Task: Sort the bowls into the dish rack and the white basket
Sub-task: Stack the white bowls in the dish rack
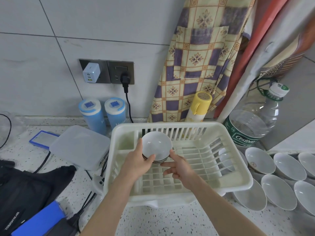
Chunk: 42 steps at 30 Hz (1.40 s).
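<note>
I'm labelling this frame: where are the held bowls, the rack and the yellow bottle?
bowls (156, 144): head view, inside of the top bowl.
rack (170, 124): head view, back rim.
yellow bottle (202, 101): head view, cap.

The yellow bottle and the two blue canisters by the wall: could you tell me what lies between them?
In the head view, the black power cord hangs between the blue canisters and the yellow bottle; beyond it, just bare wall and the apron's edge.

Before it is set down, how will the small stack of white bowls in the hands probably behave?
The stack of bowls looks glazed, so probably slippery and breakable. The left hand holds its rim; tilted as it is, the nested bowls might slide apart.
</note>
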### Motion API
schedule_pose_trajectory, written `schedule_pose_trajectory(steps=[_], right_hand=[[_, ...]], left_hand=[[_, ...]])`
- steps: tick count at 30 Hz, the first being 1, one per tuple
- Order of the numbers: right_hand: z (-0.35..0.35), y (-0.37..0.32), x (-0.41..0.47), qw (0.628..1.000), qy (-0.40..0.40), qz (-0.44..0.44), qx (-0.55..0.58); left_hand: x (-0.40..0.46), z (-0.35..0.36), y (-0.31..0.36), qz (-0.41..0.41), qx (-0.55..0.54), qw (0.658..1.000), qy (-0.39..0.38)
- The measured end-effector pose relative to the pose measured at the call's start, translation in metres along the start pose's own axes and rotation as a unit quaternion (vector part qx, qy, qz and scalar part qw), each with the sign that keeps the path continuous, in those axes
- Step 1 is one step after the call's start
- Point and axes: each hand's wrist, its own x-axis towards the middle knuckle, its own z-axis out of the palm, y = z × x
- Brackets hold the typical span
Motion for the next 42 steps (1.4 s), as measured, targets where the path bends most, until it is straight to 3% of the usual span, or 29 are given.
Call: schedule_pose_trajectory(steps=[8,15,22,29,34,38,42], right_hand=[[0.001,-0.006,-0.015,1.0,0.004,0.008,-0.004],[-0.019,-0.01,-0.054,0.997,-0.016,-0.062,-0.039],[-0.066,0.0,-0.106,0.984,0.006,-0.163,0.07],[-0.132,0.033,-0.145,0.958,0.04,-0.209,0.19],[-0.199,0.07,-0.153,0.953,0.123,-0.144,0.236],[-0.249,0.095,-0.15,0.948,0.157,-0.065,0.27],[-0.289,0.116,-0.143,0.952,0.137,0.019,0.275]], left_hand=[[-0.001,0.002,-0.001,-0.013,-0.001,0.999,0.031],[-0.007,-0.011,0.008,-0.052,-0.141,0.982,0.114],[-0.041,-0.015,0.03,0.039,-0.227,0.961,0.154],[-0.11,0.038,0.08,0.084,-0.305,0.943,0.102],[-0.154,0.111,0.117,0.066,-0.308,0.949,-0.011],[-0.171,0.179,0.138,0.003,-0.286,0.952,-0.105],[-0.169,0.232,0.154,-0.137,-0.239,0.952,-0.131]])
